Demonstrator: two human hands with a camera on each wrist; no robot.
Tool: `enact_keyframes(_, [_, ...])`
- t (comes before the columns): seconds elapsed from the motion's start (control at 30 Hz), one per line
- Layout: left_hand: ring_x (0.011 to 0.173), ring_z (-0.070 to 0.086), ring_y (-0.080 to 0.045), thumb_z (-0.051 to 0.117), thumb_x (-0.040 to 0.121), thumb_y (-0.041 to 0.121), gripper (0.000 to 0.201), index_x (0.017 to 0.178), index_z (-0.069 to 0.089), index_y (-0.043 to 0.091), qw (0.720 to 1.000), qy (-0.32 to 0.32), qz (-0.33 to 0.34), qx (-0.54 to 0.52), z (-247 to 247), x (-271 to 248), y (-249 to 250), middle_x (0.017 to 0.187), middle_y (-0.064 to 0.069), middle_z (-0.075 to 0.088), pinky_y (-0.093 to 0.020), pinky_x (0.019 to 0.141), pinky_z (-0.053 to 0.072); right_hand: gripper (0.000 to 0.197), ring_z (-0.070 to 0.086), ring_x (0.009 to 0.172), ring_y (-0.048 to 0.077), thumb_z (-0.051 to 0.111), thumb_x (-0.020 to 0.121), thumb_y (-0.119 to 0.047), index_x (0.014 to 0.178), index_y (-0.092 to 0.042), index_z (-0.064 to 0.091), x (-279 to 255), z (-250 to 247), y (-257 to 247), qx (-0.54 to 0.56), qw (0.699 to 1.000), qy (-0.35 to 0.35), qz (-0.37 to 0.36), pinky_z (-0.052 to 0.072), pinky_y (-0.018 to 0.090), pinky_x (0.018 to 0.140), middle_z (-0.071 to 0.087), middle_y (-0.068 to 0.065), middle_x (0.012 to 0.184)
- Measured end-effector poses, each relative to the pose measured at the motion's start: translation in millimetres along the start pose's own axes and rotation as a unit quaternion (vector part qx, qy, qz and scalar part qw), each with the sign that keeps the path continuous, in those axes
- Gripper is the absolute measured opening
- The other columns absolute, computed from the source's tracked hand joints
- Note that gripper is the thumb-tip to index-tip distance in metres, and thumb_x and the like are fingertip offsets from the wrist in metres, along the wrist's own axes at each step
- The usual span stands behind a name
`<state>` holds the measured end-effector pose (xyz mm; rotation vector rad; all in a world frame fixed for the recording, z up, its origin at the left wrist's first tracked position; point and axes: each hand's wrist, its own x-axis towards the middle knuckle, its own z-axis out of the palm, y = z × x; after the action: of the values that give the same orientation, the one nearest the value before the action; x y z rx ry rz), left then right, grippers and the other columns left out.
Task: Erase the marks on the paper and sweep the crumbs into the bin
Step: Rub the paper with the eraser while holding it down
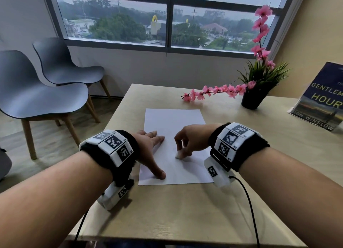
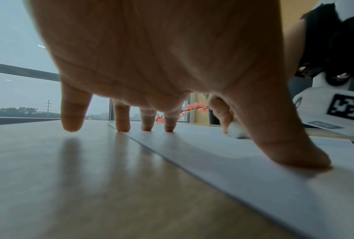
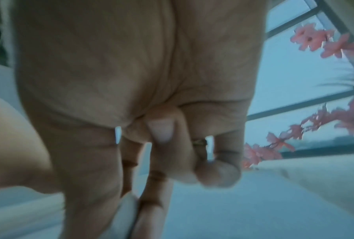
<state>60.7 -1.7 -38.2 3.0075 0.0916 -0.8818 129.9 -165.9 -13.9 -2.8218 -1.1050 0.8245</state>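
The grip of the right hand [image 1: 191, 138] is a pinch: thumb and fingertips [image 1: 179, 146] curl down round a small white eraser [image 1: 179, 154], whose lower end touches the paper [image 1: 174, 121]. The wrist is arched above the sheet, knuckles up; the right wrist view is blurred, showing the eraser [image 3: 123, 215] between thumb and fingers over the pale sheet. Left of that grip, the left hand [image 1: 150, 145] lies spread, fingers straight, holding nothing. Its thumb [image 2: 290, 145] presses the near part of the paper [image 2: 243, 169], three fingertips [image 2: 169, 124] press close to its left edge, and the little finger hangs over the bare table [image 2: 59, 177]. Both forearms reach in from the near edge, each wearing a black wristband with printed markers. I cannot make out any marks or crumbs on the sheet. Beyond the grip, to its far right, stands a black pot [image 1: 253, 99] with pink artificial flowers; further right, a book [image 1: 323, 97]. Two grey chairs [image 1: 37, 93] stand off to the far left.
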Motion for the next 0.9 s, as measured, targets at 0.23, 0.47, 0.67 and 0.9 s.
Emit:
enact_keyframes(0.23, [0.148,-0.008,-0.022,0.066,0.050,0.083,0.131,0.149,-0.008,0.040,1.000,0.002,0.001,0.005,0.9,0.0,0.0,0.160,0.011,-0.013,-0.049,0.119,0.007,0.021,0.059,0.077,0.007,0.071,0.084,-0.041,0.091,-0.021,0.066,-4.7,5.5,-8.1,0.008,0.999,-0.021,-0.026,0.046,0.030,0.078,0.074,-0.003,0.087])
enact_keyframes(0.47, [0.148,-0.009,-0.022,0.066,0.049,0.083,0.132,0.149,-0.008,0.041,1.000,0.001,0.000,0.001,0.2,0.1,-0.2,0.159,0.012,-0.013,-0.049,0.119,0.006,0.020,0.061,0.081,0.011,0.072,0.083,-0.042,0.087,-0.024,0.063,1.3,4.8,-4.8,0.000,1.000,0.017,-0.006,0.047,0.033,0.078,0.074,-0.003,0.086])
enact_keyframes(0.67, [0.148,-0.009,-0.022,0.066,0.051,0.082,0.130,0.149,-0.008,0.039,1.000,0.000,0.001,0.002,0.0,-1.3,1.0,0.160,0.011,-0.013,-0.049,0.120,0.006,0.027,0.059,0.082,0.004,0.074,0.079,-0.047,0.093,-0.024,0.069,-12.0,8.3,-6.1,0.009,0.998,-0.047,-0.042,0.045,0.028,0.078,0.073,-0.007,0.094])
enact_keyframes(0.9, [0.148,-0.009,-0.023,0.066,0.050,0.082,0.131,0.149,-0.008,0.040,1.000,0.002,0.000,0.003,0.6,0.2,0.4,0.159,0.012,-0.013,-0.050,0.119,0.007,0.022,0.060,0.077,0.009,0.073,0.082,-0.043,0.088,-0.023,0.066,-13.6,10.5,-5.9,0.011,0.999,-0.021,-0.035,0.047,0.031,0.077,0.074,-0.005,0.089])
